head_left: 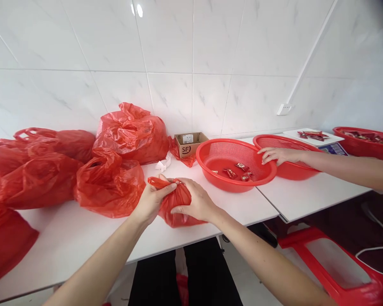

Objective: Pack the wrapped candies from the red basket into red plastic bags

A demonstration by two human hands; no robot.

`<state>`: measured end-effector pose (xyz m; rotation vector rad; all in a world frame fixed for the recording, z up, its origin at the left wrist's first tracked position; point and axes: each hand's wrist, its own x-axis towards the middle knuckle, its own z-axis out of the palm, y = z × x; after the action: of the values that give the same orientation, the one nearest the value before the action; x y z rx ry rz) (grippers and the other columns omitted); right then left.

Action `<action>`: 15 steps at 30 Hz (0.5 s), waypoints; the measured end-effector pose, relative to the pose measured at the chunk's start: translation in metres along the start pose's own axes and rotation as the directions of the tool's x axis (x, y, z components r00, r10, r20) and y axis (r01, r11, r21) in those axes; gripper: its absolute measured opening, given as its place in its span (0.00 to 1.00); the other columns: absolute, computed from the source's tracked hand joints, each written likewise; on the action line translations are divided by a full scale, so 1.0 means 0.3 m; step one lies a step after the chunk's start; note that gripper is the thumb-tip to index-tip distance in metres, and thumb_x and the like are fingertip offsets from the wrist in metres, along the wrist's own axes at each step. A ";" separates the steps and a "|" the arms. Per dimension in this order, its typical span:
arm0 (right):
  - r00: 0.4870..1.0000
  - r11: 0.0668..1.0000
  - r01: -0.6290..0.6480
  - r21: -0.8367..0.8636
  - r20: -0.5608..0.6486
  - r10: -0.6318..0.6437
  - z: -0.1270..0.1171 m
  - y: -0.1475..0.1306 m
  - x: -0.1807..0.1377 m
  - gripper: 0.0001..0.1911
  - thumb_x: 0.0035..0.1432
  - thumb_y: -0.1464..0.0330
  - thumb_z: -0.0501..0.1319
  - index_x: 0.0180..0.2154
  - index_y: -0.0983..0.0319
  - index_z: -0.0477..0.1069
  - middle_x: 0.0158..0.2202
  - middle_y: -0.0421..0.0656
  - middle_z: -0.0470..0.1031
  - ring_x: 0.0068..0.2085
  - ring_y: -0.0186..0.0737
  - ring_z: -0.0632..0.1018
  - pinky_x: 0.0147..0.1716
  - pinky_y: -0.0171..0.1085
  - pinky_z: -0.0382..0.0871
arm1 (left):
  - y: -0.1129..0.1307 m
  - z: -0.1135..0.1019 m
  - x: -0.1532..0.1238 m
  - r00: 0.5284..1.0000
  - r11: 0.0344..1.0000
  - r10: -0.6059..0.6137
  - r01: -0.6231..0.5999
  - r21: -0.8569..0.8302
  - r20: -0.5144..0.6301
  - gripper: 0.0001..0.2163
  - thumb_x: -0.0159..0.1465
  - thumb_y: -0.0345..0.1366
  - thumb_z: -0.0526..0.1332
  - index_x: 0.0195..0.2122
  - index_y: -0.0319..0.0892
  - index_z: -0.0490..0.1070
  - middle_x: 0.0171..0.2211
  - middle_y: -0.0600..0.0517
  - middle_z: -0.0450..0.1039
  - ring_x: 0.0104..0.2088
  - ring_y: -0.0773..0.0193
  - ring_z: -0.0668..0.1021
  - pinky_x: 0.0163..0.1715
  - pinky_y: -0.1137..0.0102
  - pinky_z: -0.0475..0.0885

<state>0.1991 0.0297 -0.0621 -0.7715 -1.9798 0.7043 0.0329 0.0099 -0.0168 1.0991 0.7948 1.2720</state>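
Note:
A small red plastic bag (181, 212) with something inside rests near the front edge of the white table (166, 238). My left hand (151, 199) pinches the gathered top of this bag from the left. From the right, my right hand (196, 197) is closed around its neck, thumb across the front. What fills the bag is hidden by the plastic. Just left of my hands sits a crumpled, loosely gaping red bag (111, 187). To the right is a red plastic basket (207, 170) with several small red wrapped packets (231, 173) in it.
Large full red bags (130, 131) crowd the left and back. A small cardboard box (188, 144) stands by the wall. Another person's hand (274, 155) grips the rim of a second basket (293, 170). A scale (333, 148) bears packets. A red stool (338, 267) stands below.

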 end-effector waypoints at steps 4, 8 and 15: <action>0.988 0.962 -0.008 -0.274 -0.149 -0.034 0.026 0.053 -0.057 0.31 0.52 0.70 0.64 0.58 0.57 0.63 0.57 0.48 0.70 0.57 0.51 0.70 0.57 0.53 0.61 | -0.080 -0.026 -0.015 0.988 0.986 0.042 -0.017 0.165 -0.149 0.14 0.57 0.38 0.68 0.27 0.42 0.60 0.35 0.54 0.75 0.27 0.73 0.71 0.24 0.76 0.62; 0.959 0.982 -0.149 -0.114 -0.258 0.116 0.036 0.085 -0.094 0.13 0.58 0.73 0.55 0.44 0.59 0.71 0.41 0.45 0.77 0.42 0.45 0.76 0.45 0.44 0.69 | -0.112 -0.042 -0.053 0.962 0.778 0.258 -0.150 0.611 -0.092 0.11 0.60 0.40 0.65 0.42 0.46 0.68 0.45 0.51 0.75 0.38 0.64 0.75 0.38 0.68 0.69; 0.929 0.957 -0.236 0.169 -0.250 0.274 0.016 0.135 -0.113 0.10 0.62 0.64 0.57 0.37 0.61 0.74 0.35 0.42 0.78 0.37 0.41 0.77 0.39 0.37 0.69 | -0.180 -0.167 -0.047 0.928 0.320 0.367 -0.189 0.928 0.063 0.10 0.65 0.40 0.57 0.40 0.47 0.77 0.38 0.49 0.79 0.42 0.53 0.74 0.44 0.61 0.69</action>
<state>0.2193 0.0300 -0.1112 -0.9978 -1.5822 0.8293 0.0019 0.0085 -0.0851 2.1648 1.6233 1.1631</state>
